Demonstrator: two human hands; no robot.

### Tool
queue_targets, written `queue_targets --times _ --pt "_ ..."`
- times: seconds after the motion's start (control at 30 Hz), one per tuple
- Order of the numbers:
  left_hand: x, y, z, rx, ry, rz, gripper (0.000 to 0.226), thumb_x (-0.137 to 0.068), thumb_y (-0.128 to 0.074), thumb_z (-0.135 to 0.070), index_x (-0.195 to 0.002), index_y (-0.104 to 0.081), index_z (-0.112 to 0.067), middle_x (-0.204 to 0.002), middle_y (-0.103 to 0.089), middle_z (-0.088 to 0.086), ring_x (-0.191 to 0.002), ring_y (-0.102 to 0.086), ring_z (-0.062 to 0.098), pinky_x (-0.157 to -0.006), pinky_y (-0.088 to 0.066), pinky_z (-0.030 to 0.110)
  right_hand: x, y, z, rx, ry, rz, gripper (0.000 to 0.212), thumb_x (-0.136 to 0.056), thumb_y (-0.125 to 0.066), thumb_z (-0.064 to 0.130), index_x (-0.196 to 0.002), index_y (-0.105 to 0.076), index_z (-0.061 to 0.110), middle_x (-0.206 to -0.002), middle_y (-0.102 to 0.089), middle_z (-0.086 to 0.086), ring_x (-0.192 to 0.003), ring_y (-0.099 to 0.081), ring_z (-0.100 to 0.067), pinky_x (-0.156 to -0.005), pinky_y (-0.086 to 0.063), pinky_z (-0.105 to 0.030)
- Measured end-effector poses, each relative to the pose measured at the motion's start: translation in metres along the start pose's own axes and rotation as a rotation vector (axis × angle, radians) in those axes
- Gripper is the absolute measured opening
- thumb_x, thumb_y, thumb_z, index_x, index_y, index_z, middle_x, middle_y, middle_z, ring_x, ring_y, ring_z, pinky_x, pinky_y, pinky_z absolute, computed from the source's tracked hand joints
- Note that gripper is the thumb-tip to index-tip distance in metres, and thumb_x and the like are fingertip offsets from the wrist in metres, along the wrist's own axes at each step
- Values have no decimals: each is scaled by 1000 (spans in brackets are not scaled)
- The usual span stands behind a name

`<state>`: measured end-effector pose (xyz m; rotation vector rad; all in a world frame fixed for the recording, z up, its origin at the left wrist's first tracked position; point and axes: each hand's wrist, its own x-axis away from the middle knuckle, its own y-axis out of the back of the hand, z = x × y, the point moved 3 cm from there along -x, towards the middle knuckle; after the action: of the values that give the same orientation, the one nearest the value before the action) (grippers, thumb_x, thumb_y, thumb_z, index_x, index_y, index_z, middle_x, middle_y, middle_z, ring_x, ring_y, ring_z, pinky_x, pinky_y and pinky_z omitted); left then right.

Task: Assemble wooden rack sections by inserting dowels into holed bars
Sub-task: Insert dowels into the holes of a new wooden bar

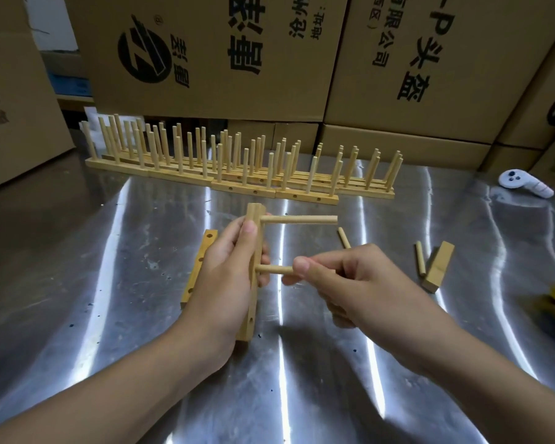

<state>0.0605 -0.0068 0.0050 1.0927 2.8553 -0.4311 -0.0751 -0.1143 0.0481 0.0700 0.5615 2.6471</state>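
Gripping entry: left hand (228, 267), fingers curled round the middle of a pale square-section wooden bar (255, 213), thumb flat on its near face. The bar is held roughly upright above the counter, and one drilled round hole shows near its lower end.

- Smooth round wooden dowel (298, 220): seated in the bar's upper hole, projecting sideways to the right.
- Second round wooden dowel (274, 269): pinched between the thumb and fingers of the right hand (350, 283). Its free end meets the bar's face at a middle hole; how deep it sits cannot be told.
- Darker honey-coloured holed wooden bar (202, 254): lying flat on the counter just behind the left hand, with round holes along its top face.
- Two loose short dowels (344, 237) (419, 259): lying on the counter to the right.
- Short rectangular wooden block (438, 267): just beside the farther-right dowel.
- Finished rack sections (237, 174): flat bars bristling with upright dowels, lined up along the far side.
- Brushed stainless-steel counter (109, 283): glossy, streaked with reflections.
- Brown printed cardboard boxes (205, 59): stacked behind.
- White plastic handheld controller (523, 184): far right.
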Motion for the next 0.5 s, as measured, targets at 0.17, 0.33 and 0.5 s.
queue_targets --times 0.17,0.33,0.5 --pt "-12 10 9 76 183 -130 29 -109 -54 -44 -103 -77 -27 -83 -65 -6 -75 -56 13 -75 -45 32 -1 19 -6 -7 10 22 49 -80 -76 73 -113 -79 36 -70 -59 2 -64 -61 -12 -60 -49 -26" --pt "-21 17 16 133 263 -139 28 -109 -55 -43 -105 -76 -25 -82 -66 -6 -71 -50 16 -72 -40 35 -13 79 -36 302 -128 -82 44 -76 -86 58 -112 -79 34 -71 -61 7 -63 -56 -7 -65 -43 -30" --pt "-23 15 18 197 248 -100 25 -109 -55 -39 -115 -75 -25 -80 -69 -7 -64 -57 7 -62 -48 24 -32 155 -70 773 -246 -430 12 -91 -81 38 -95 -79 27 -78 -67 8 -69 -61 -7 -61 -45 -27"
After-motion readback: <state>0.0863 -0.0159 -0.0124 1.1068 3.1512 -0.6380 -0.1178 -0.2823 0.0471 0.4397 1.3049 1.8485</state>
